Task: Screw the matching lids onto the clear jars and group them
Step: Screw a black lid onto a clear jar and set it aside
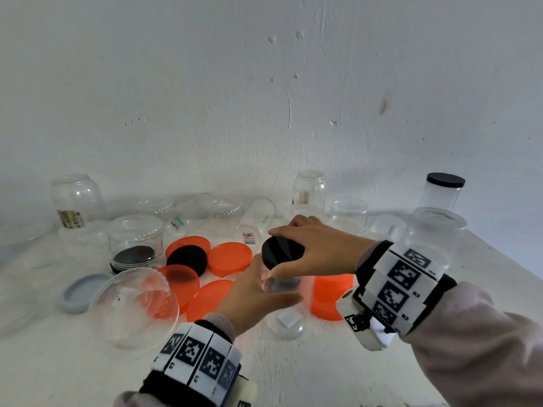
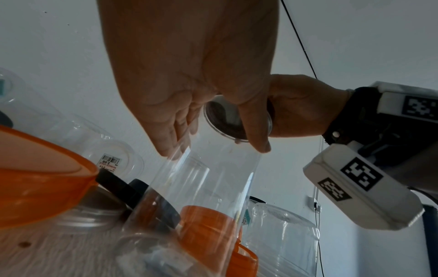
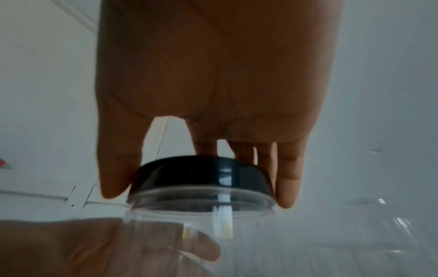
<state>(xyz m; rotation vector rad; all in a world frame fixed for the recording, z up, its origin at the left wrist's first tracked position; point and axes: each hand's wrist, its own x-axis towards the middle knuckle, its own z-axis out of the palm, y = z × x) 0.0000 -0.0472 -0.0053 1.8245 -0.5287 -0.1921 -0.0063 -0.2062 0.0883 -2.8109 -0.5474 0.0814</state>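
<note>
Black lid (image 1: 282, 252) going onto clear jar (image 1: 279, 284), held above table (image 1: 338, 377).
Left hand (image 1: 258, 295) wraps jar to brace it; right hand (image 1: 316, 248) fingers (image 3: 288, 180) curl on lid rim for twisting, just right of orange lids (image 1: 229, 257).

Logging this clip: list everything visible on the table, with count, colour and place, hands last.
held jar: one, clear, centre, gripped by the left hand
black lid: one, on the held jar's mouth, under the right fingers
capped jar: one, clear with black lid, far right by the wall
uncapped clear jars: many, exact count unclear, along the back and left
orange lids: several, centre of the table
loose black lid: one, lying on an orange lid
grey lid: one, near left
table: one, white
left hand: grips the held jar
right hand: grips the black lid
</note>
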